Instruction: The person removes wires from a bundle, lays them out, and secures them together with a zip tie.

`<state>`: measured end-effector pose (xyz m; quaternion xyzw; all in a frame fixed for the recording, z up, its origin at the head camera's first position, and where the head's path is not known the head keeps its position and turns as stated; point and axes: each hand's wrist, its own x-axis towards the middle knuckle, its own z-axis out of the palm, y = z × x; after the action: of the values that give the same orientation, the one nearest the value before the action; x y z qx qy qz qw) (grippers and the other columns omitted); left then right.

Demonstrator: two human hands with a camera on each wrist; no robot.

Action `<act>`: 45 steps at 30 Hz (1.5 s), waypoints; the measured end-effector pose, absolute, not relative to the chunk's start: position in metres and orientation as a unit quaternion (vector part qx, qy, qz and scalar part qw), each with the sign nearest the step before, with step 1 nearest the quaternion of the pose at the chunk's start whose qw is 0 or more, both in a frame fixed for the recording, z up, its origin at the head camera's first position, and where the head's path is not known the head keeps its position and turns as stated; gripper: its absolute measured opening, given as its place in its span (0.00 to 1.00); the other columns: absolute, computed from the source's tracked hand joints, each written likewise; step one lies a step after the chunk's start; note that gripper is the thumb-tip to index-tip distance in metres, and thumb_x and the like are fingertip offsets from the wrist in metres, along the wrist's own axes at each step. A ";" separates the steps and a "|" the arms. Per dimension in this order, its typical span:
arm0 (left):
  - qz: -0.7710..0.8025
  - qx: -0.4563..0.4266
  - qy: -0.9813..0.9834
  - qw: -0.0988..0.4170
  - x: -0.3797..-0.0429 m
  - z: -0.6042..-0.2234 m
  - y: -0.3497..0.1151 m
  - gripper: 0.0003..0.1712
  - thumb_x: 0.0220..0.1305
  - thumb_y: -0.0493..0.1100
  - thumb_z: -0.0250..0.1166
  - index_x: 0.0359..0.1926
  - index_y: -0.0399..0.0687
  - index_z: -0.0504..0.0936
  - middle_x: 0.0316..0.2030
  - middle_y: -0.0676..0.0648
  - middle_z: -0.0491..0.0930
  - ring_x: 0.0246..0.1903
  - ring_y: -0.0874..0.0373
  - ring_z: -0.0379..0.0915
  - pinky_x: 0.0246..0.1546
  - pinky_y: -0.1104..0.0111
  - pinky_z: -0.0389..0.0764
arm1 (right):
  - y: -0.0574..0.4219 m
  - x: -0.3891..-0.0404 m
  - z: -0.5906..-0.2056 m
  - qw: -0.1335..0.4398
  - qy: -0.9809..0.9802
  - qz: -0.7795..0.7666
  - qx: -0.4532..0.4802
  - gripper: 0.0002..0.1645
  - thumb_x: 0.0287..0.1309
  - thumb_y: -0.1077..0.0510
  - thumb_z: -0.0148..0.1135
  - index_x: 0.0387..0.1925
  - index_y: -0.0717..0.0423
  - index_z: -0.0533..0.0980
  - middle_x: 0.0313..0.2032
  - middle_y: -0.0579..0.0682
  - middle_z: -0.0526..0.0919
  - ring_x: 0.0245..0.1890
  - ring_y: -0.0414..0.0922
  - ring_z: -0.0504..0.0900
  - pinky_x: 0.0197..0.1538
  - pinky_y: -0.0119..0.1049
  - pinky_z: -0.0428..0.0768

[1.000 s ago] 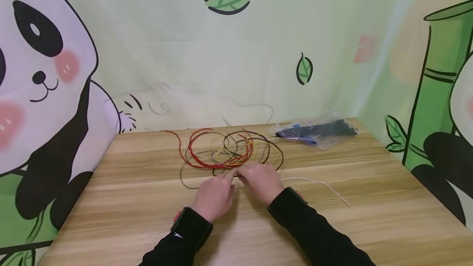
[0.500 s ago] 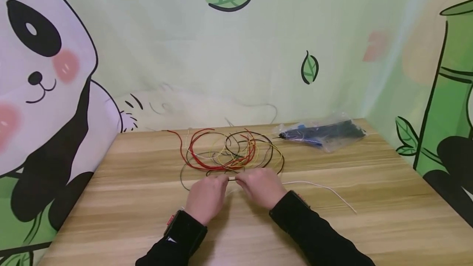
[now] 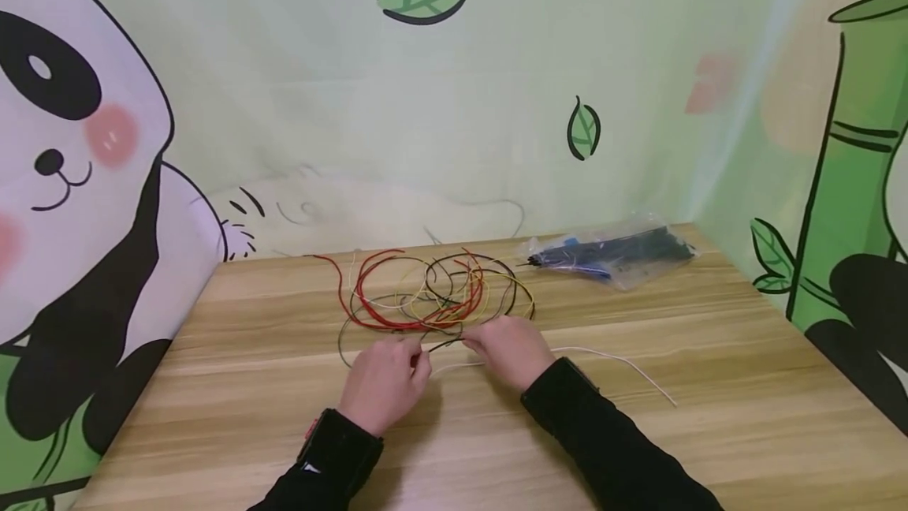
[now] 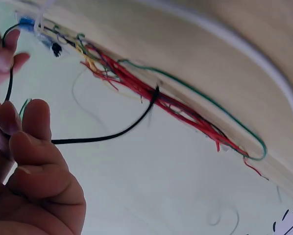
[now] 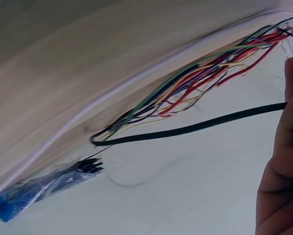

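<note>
clear plastic bag (image 3: 634, 277) on the table (image 3: 213, 400) holds a black bundle (image 3: 615, 249); nearer, left hand (image 3: 383, 385) and right hand (image 3: 512, 351) pinch a black wire (image 3: 446, 344) just in front of tangled wires (image 3: 418, 326). the hands are farther apart than earlier, baring more wire between them.

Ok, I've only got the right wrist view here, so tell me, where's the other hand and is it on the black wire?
Observer: Yes. The left wrist view shows the left hand pinching the black wire too.

Operator: And are the two hands touching each other?

Observer: No. In the head view there's a gap between it and the right hand, with a short stretch of that wire across it.

Operator: The white wire runs out of my picture on the left. Where does it end?

Observer: The head view shows that end lying on the table, to the right of the right hand.
</note>
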<state>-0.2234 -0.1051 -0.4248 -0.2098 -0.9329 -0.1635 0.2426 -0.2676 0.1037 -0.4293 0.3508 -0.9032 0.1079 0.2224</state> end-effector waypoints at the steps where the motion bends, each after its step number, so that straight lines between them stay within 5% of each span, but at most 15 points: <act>1: -0.164 -0.210 -0.933 0.241 -0.223 -0.424 -0.106 0.18 0.56 0.38 0.63 0.13 0.54 0.70 0.12 0.59 0.63 0.13 0.66 0.57 0.14 0.73 0.58 | 0.105 -0.269 -0.429 0.216 -0.905 0.110 0.349 0.03 0.59 0.54 0.66 0.32 0.47 0.84 0.23 0.44 0.84 0.24 0.44 0.82 0.27 0.40 0.77; 22: -0.178 -0.216 -0.935 0.216 -0.227 -0.407 -0.130 0.17 0.53 0.36 0.61 0.13 0.55 0.70 0.13 0.60 0.64 0.14 0.67 0.58 0.17 0.73 0.61 | 0.139 -0.290 -0.430 0.151 -0.939 0.165 0.261 0.06 0.57 0.59 0.67 0.36 0.52 0.86 0.31 0.48 0.86 0.33 0.46 0.84 0.40 0.42 0.79; 33: -0.185 -0.205 -0.935 0.221 -0.224 -0.396 -0.136 0.18 0.46 0.35 0.61 0.09 0.54 0.65 0.11 0.59 0.58 0.13 0.66 0.52 0.17 0.73 0.54 | 0.143 -0.291 -0.429 0.150 -0.942 0.170 0.249 0.06 0.57 0.59 0.67 0.37 0.53 0.86 0.31 0.48 0.87 0.32 0.46 0.84 0.38 0.41 0.79; 45: -0.186 -0.180 -0.940 0.222 -0.224 -0.395 -0.144 0.11 0.52 0.37 0.61 0.16 0.53 0.75 0.15 0.57 0.68 0.16 0.64 0.60 0.18 0.70 0.62 | 0.154 -0.296 -0.425 0.126 -0.943 0.186 0.244 0.04 0.59 0.62 0.65 0.33 0.55 0.85 0.29 0.49 0.85 0.29 0.46 0.82 0.35 0.41 0.76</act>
<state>-0.2245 -0.1437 -0.3950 -0.1796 -0.9403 -0.1858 0.2216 -0.2959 0.1543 -0.4253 0.2437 -0.9435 0.1858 0.1262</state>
